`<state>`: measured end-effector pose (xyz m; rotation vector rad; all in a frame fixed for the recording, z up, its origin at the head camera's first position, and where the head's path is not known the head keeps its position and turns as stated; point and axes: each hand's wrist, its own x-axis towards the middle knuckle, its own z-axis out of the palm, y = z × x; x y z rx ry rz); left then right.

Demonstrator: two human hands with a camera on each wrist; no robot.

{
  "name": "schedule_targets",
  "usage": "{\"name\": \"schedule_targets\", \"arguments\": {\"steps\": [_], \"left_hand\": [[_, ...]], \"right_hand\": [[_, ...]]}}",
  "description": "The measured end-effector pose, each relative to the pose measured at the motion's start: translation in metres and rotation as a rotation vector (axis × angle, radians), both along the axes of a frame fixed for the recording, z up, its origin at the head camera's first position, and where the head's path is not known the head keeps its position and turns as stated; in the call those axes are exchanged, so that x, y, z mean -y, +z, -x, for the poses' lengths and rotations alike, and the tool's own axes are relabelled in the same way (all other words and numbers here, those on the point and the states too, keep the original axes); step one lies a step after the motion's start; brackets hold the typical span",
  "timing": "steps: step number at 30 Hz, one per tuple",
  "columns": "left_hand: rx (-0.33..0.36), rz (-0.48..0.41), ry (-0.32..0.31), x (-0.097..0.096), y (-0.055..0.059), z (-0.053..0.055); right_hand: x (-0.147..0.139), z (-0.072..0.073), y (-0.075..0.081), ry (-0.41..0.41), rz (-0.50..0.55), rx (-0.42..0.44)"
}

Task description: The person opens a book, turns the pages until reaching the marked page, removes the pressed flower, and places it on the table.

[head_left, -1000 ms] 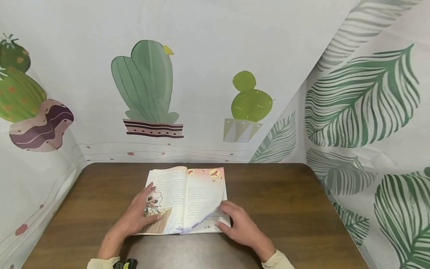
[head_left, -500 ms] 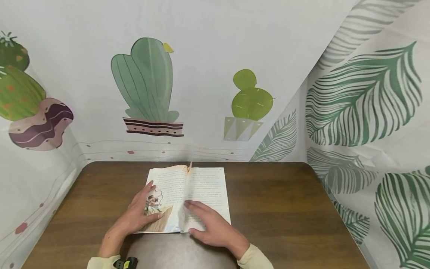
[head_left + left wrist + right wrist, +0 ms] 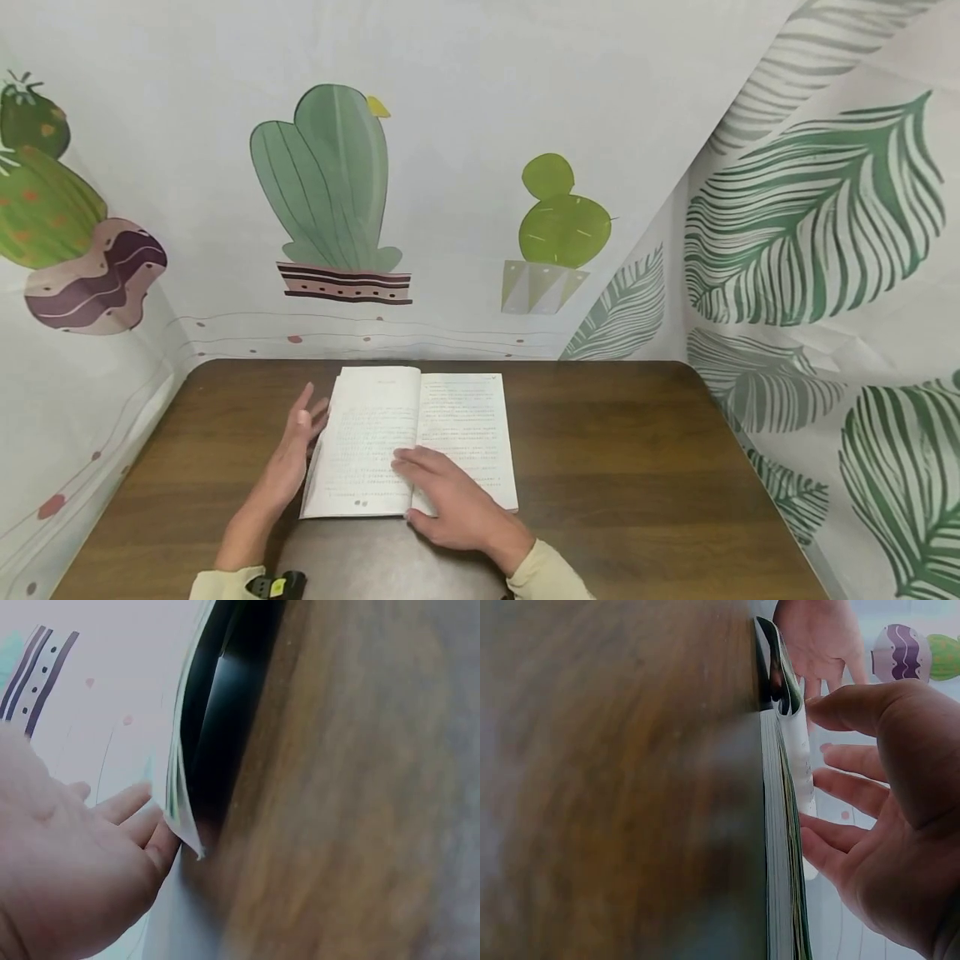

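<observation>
An open book [image 3: 367, 442] lies on the brown wooden table, a mostly white page with a little print on its left side and a fully printed page on its right. Fingertips of my right hand [image 3: 461, 508] rest near the spine, fingers extended, thumb by the lower edge. Beside the book's left edge is my left hand [image 3: 285, 462], its fingers raised and spread. In the left wrist view, the fingers of that hand [image 3: 82, 870] are at the page edges [image 3: 180, 780], which bow up off the table. From the right wrist, the book's page block [image 3: 780, 825] shows edge-on.
The wooden table [image 3: 637, 467] extends to both sides of the book. A white cloth backdrop [image 3: 457, 150] printed with cacti and leaves stands behind and beside it. A watch-like black band [image 3: 277, 586] is at the left wrist.
My right hand has swept left across the book, turning a page over onto the left side and covering the illustration. My left hand has lifted from the left page to the book's edge.
</observation>
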<state>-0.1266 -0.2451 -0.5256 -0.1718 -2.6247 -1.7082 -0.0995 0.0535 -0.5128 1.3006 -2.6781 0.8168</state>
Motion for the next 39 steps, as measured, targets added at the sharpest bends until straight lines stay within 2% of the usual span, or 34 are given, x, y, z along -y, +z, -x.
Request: {"name": "schedule_targets", "arguments": {"steps": [2, 5, 7, 11, 14, 18, 21, 24, 30, 35, 39], "left_hand": [[-0.040, 0.100, -0.031, -0.001, -0.002, 0.000], [-0.089, 0.298, -0.090, -0.005, -0.005, -0.002], [-0.105, 0.408, -0.127, -0.007, -0.006, -0.005], [-0.105, 0.526, -0.162, -0.011, -0.006, -0.010], [-0.108, 0.547, -0.168, -0.013, -0.005, -0.011], [-0.103, 0.556, -0.169, -0.014, -0.005, -0.011], [-0.094, 0.561, -0.165, -0.015, -0.004, -0.011], [-0.093, 0.556, -0.165, -0.015, -0.003, -0.012], [-0.115, 0.551, -0.168, -0.015, -0.003, -0.012], [-0.123, 0.539, -0.170, -0.014, -0.005, -0.012], [-0.112, 0.532, -0.175, -0.013, -0.007, -0.011]], "right_hand": [[0.001, 0.000, 0.000, 0.002, -0.019, -0.014], [0.002, 0.001, 0.000, 0.004, -0.038, -0.017], [0.002, 0.000, -0.001, 0.002, -0.043, -0.007], [0.002, 0.000, -0.003, -0.005, -0.057, -0.002], [0.002, 0.000, -0.003, -0.025, -0.079, -0.004], [-0.003, -0.001, 0.001, -0.090, -0.124, -0.006], [-0.010, -0.001, 0.003, -0.137, -0.169, -0.028], [-0.017, 0.001, 0.004, -0.148, -0.209, -0.057], [-0.027, 0.002, 0.006, -0.078, -0.198, -0.089], [-0.036, 0.002, 0.005, 0.009, -0.117, -0.158], [-0.047, -0.001, 0.004, 0.028, -0.068, -0.174]]}}
